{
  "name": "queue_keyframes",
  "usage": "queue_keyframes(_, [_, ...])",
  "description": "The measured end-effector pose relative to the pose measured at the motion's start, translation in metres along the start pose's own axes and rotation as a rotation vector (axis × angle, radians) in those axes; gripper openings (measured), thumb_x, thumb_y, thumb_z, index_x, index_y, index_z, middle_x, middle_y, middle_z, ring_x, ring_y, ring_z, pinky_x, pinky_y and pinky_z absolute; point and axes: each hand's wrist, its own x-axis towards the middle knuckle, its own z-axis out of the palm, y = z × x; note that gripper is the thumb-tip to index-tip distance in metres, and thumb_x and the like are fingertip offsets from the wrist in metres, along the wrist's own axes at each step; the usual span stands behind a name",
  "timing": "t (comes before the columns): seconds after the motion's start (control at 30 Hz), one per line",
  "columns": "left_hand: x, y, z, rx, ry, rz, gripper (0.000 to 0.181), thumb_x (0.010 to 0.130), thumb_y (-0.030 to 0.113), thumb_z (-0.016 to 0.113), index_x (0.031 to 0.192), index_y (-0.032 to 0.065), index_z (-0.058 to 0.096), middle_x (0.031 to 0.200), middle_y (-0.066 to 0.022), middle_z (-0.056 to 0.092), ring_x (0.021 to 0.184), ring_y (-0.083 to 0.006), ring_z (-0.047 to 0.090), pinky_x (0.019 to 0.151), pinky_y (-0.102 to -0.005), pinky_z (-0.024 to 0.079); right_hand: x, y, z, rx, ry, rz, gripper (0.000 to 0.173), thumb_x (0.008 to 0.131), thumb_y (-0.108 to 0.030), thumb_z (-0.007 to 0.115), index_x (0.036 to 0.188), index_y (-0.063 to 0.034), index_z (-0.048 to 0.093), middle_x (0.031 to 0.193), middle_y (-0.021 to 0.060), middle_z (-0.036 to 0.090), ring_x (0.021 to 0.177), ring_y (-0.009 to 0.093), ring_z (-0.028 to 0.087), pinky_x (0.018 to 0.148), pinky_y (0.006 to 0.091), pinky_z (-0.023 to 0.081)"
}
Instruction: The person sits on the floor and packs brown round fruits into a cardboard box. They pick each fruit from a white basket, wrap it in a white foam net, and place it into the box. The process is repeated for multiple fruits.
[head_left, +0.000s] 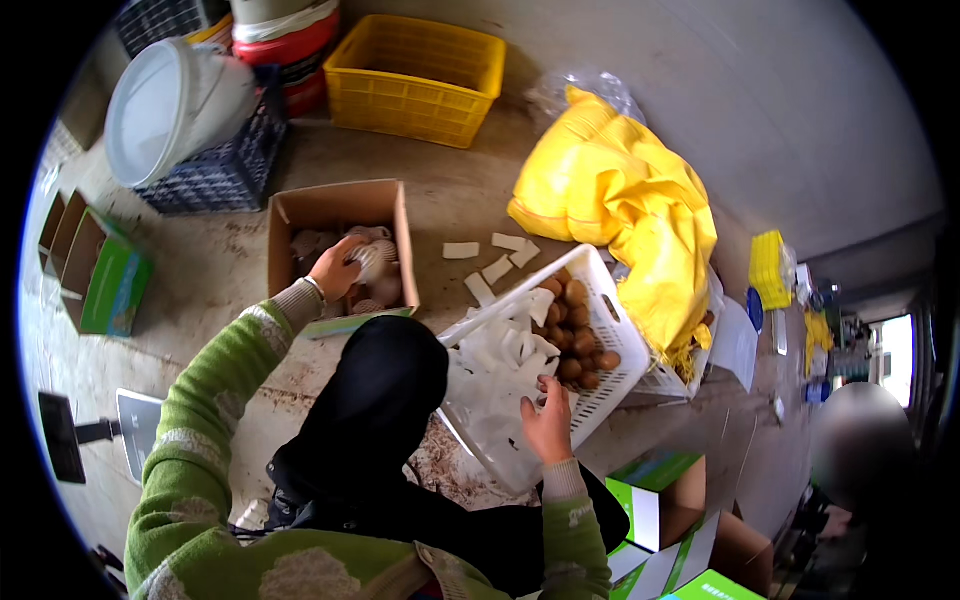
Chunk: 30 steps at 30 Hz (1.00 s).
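My left hand is inside an open cardboard box, its fingers and thumb around a whitish foam-netted piece. Other round pieces in foam nets lie beneath and beside it. My right hand hovers over the near side of a white plastic crate, fingers apart, with nothing visible in it. White foam sleeves and clear plastic fill the left of that crate. Brown, round, fruit-like pieces are heaped on its right.
White strips lie on the floor between box and crate. A yellow sack slumps beyond the crate. A yellow crate and a white bucket stand behind. Green cartons sit at lower right; a scale is at left. A blurred person is farther off.
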Motion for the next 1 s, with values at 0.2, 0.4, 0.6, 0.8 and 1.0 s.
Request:
queue_keyframes(0.2, [0.037, -0.059, 0.015, 0.802, -0.036, -0.135, 0.06, 0.081, 0.013, 0.062, 0.137, 0.0128, 0.039, 0.126, -0.0214, 0.051, 0.114, -0.0391, 0.048, 0.098, -0.0431, 0.04, 0.008, 0.109, 0.041, 0.176, -0.112, 0.562, 0.07, 0.086, -0.045, 0.059, 0.128, 0.0083, 0.044, 0.114, 0.0254, 0.059, 0.104, 0.034, 0.058, 0.09, 0.0357, 0.044])
queue_keyframes(0.4, [0.034, 0.02, 0.043, 0.532, 0.071, 0.248, 0.037, 0.079, 0.005, 0.06, 0.115, -0.0013, 0.057, 0.123, -0.0211, 0.05, 0.11, -0.0337, 0.055, 0.09, -0.0384, 0.049, 0.021, 0.089, 0.064, -0.054, -0.433, 0.533, 0.059, 0.082, -0.052, 0.059, 0.119, -0.0067, 0.058, 0.113, 0.0165, 0.063, 0.109, 0.034, 0.056, 0.096, 0.0466, 0.036])
queue_keyframes(0.6, [-0.037, 0.161, 0.137, 0.353, -0.309, 0.668, 0.029, 0.079, 0.003, 0.065, 0.107, 0.0007, 0.061, 0.107, -0.0152, 0.06, 0.086, -0.0218, 0.064, 0.072, -0.0308, 0.054, 0.012, 0.048, 0.006, -0.624, -0.19, 0.137, 0.043, 0.086, -0.042, 0.058, 0.113, -0.0086, 0.062, 0.095, 0.0116, 0.063, 0.093, 0.03, 0.057, 0.084, 0.0502, 0.036])
queue_keyframes(0.8, [-0.095, 0.166, 0.205, 0.431, -0.402, 0.685, 0.04, 0.079, 0.015, 0.069, 0.115, 0.002, 0.056, 0.102, -0.018, 0.06, 0.09, -0.0361, 0.062, 0.081, -0.0391, 0.051, -0.004, 0.013, -0.056, -0.158, 0.089, 0.023, 0.03, 0.088, -0.021, 0.061, 0.112, -0.0026, 0.061, 0.09, 0.0118, 0.06, 0.076, 0.027, 0.059, 0.066, 0.0393, 0.046])
queue_keyframes(1.0, [-0.095, 0.172, 0.217, 0.189, -0.406, 0.453, 0.046, 0.075, 0.015, 0.077, 0.113, -0.0016, 0.057, 0.094, -0.0128, 0.064, 0.077, -0.019, 0.065, 0.07, -0.0304, 0.053, -0.027, -0.039, -0.066, 0.858, 0.161, 0.105, 0.028, 0.095, -0.007, 0.054, 0.121, 0.0021, 0.057, 0.105, 0.0052, 0.061, 0.083, 0.005, 0.054, 0.069, 0.0186, 0.045])
